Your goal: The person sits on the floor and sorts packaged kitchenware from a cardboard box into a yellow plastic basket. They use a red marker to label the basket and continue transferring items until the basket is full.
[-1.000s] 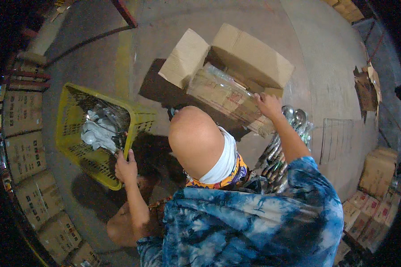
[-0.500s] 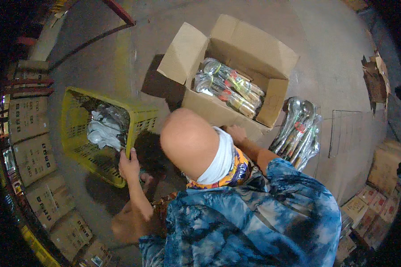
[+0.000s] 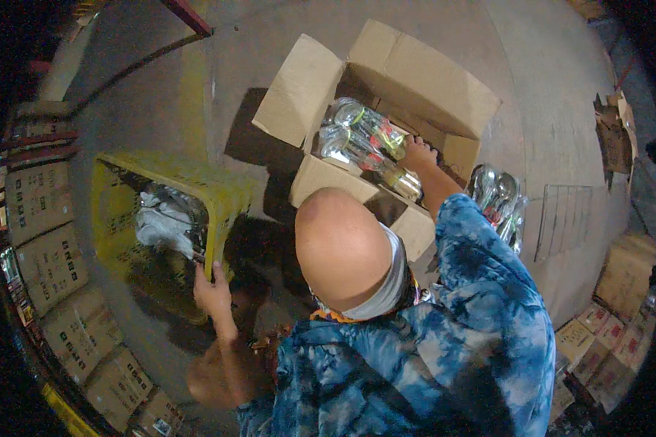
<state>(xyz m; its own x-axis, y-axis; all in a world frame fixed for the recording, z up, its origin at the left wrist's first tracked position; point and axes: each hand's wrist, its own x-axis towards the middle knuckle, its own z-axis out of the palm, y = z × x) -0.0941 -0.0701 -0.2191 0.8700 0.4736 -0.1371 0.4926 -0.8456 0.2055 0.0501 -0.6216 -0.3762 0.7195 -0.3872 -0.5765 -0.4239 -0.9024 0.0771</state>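
My left hand [image 3: 213, 291] has its fingers closed over the near right rim of a yellow plastic basket [image 3: 213, 226], which is tilted on its side and holds crumpled white-grey cloth or plastic [image 3: 164, 222]. Inside an open cardboard box [image 3: 332, 180], my right hand [image 3: 419, 155] has its fingers curled at the handle end of a plastic-wrapped bundle of ladles [image 3: 364, 120]. Its fingertips are partly hidden. Another wrapped bundle [image 3: 350, 149] lies alongside, nearer to me. Both show round metal heads and red and yellow-green ties.
More wrapped utensils [image 3: 497, 193] lie on the floor right of the box. Beyond them is a wire rack [image 3: 561, 218]. Stacked cartons [image 3: 51, 269] line the left side, with others [image 3: 627, 277] at right. My bare knee [image 3: 342, 247] rises between basket and box.
My right hand has moved from the box's near side up into the box, onto the bundle's handle end. My left hand stays on the basket rim. My knee has shifted right.
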